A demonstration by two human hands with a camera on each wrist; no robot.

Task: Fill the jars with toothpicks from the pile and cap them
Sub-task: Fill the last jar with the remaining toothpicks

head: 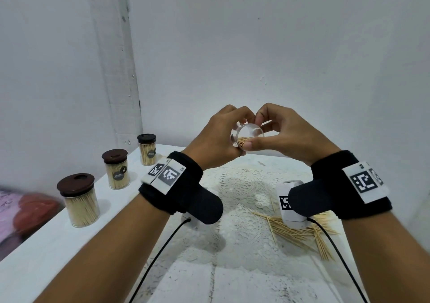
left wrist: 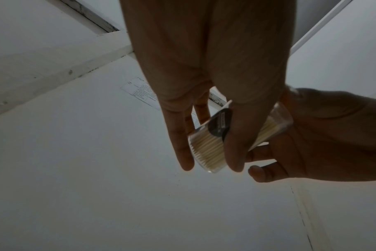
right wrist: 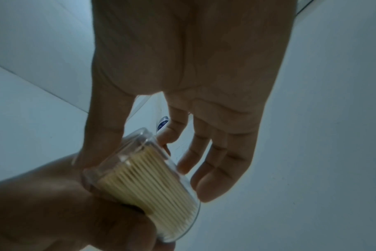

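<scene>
1. Stretching across the lower part of the head view, a white table (head: 58,251) carries a white lace doily (head: 242,209) under the raised hands.
2. Three capped jars stand in a row along the table's left edge, each packed with toothpicks: the nearest jar (head: 80,201) and the middle jar (head: 116,169) with brown lids, the farthest jar (head: 147,149) with a black lid.
3. A loose toothpick pile (head: 302,233) lies on the doily at the right, below the right wrist.
4. The left hand (head: 214,140) grips a clear open jar (head: 247,135) from the side, held above the table and tilted with its mouth toward the camera; toothpicks lie in its lower half.
5. The right hand (head: 286,135) has its thumb pressed at the jar's rim and its fingers bent over the top; what they pinch cannot be told.
6. A dark label (left wrist: 219,124) shows on the jar wall in the left wrist view.
</scene>
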